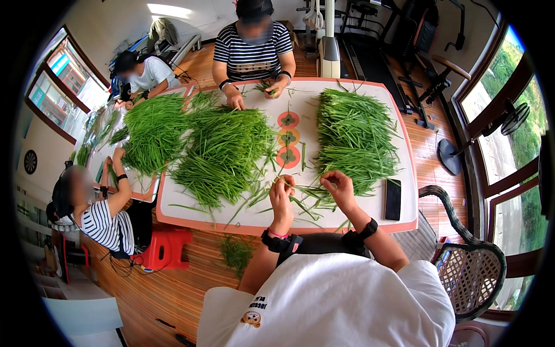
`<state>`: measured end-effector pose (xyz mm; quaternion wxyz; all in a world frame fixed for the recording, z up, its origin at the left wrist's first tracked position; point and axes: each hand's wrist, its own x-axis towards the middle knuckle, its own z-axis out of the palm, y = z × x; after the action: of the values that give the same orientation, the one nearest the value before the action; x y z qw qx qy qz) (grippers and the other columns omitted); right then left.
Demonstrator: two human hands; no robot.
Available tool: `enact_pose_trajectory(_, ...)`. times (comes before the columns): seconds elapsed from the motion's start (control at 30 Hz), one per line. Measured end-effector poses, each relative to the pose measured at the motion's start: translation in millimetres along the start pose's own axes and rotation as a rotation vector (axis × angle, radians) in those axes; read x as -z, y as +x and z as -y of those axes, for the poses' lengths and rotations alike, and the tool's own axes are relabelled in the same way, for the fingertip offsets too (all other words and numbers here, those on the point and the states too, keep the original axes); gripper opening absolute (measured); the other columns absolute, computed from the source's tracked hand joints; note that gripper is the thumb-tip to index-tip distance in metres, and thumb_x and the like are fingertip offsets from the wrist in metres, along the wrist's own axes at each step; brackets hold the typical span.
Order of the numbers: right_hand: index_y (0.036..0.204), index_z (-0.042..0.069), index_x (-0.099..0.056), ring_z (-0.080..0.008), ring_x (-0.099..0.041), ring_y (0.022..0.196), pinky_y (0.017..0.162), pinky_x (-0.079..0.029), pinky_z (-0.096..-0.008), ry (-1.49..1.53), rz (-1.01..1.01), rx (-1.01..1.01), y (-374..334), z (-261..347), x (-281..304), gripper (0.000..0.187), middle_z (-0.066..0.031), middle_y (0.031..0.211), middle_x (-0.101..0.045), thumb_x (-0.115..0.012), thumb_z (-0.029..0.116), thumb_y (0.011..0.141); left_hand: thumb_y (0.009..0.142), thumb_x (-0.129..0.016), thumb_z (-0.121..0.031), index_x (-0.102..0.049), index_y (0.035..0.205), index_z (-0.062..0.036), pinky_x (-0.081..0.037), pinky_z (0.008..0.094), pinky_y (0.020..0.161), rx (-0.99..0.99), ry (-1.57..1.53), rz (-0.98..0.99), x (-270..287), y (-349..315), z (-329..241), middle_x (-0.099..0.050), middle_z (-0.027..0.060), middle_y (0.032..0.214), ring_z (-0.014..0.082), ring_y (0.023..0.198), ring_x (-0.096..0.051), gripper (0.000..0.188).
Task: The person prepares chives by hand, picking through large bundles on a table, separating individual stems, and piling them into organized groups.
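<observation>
Just above the near edge of the table, my left hand [282,196] is raised with its fingers curled around a few thin green chive stalks. Beside it, my right hand [341,189] has thumb and fingertips pinched together; whatever is between them is too small to make out. Loose chives [305,207] lie on the table below and between both hands. A large heap of long chives [222,153] is to the left of my hands, and a neater stack of chives [355,136] lies beyond my right hand.
A black phone [392,199] lies at the table's [408,214] right edge. Across from me a person [254,58] handles chives; two others [151,72] work around an adjoining table at left. A red stool [167,248], fallen chives [236,254] and a wicker chair [471,272] are nearby.
</observation>
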<state>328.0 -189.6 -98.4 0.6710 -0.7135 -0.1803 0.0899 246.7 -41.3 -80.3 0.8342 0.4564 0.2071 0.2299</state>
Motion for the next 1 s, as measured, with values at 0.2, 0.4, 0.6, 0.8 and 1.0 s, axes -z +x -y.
enact_pose_trajectory(0.2, 0.081, 0.0, -0.056, -0.0103, -0.054, 0.073, 0.068, -0.044, -0.0235, 0.14, -0.022, 0.113, -1, 17, 4, 0.01, -0.0031, 0.079, -0.058, -0.062, 0.008, 0.082, 0.089, -0.054, -0.021, -0.06, 0.094, -0.0011, -0.029, 0.0191, 0.056, -0.024, 0.087, 0.043, 2, 1, 4, -0.044, -0.006, 0.072, 0.0033, 0.06, -0.033, 0.021)
enact_pose_trajectory(0.4, 0.08, -0.001, -0.056, -0.0126, -0.053, 0.071, 0.066, -0.043, -0.0252, 0.179, 0.366, 0.174, -11, 43, 0, 0.019, -0.0052, 0.077, -0.056, -0.054, 0.016, 0.088, 0.084, -0.062, -0.015, -0.06, 0.108, -0.0002, -0.026, 0.0168, 0.051, 0.125, 0.128, 0.23, -6, -3, 5, -0.043, -0.0098, 0.068, 0.0012, 0.058, -0.031, 0.028)
enact_pose_trajectory(0.6, 0.088, 0.001, -0.058, -0.014, -0.059, 0.061, 0.058, -0.046, -0.0263, -0.003, 0.204, -0.044, -2, 40, -3, 0.014, -0.0077, 0.083, -0.058, -0.058, 0.014, 0.084, 0.089, -0.056, -0.023, -0.062, 0.085, -0.0004, -0.03, 0.0196, 0.054, 0.134, 0.037, 0.087, 3, -1, 1, -0.047, -0.0059, 0.064, 0.0023, 0.055, -0.031, 0.024)
enact_pose_trajectory(0.8, 0.089, 0.01, -0.062, -0.0266, -0.059, 0.076, 0.068, -0.047, -0.0375, -0.975, 0.047, 0.127, 33, -93, 47, 0.016, -0.0078, 0.093, -0.058, -0.064, 0.013, 0.073, 0.092, -0.049, -0.026, -0.06, 0.078, -0.003, -0.034, 0.0222, 0.059, -0.006, 0.259, -0.02, 24, 1, 2, -0.061, 0.0009, 0.08, 0.0049, 0.061, -0.036, 0.029)
enact_pose_trajectory(1.0, 0.087, 0.012, -0.064, -0.0256, -0.053, 0.09, 0.077, -0.042, -0.037, -1.254, 0.087, 0.258, 63, -121, 54, 0.016, -0.0088, 0.092, -0.053, -0.058, 0.01, 0.072, 0.093, -0.047, -0.027, -0.055, 0.073, -0.0048, -0.037, 0.0229, 0.065, 0.04, 0.23, -0.031, 31, 3, 6, -0.06, 0.0, 0.08, 0.0055, 0.066, -0.039, 0.031)
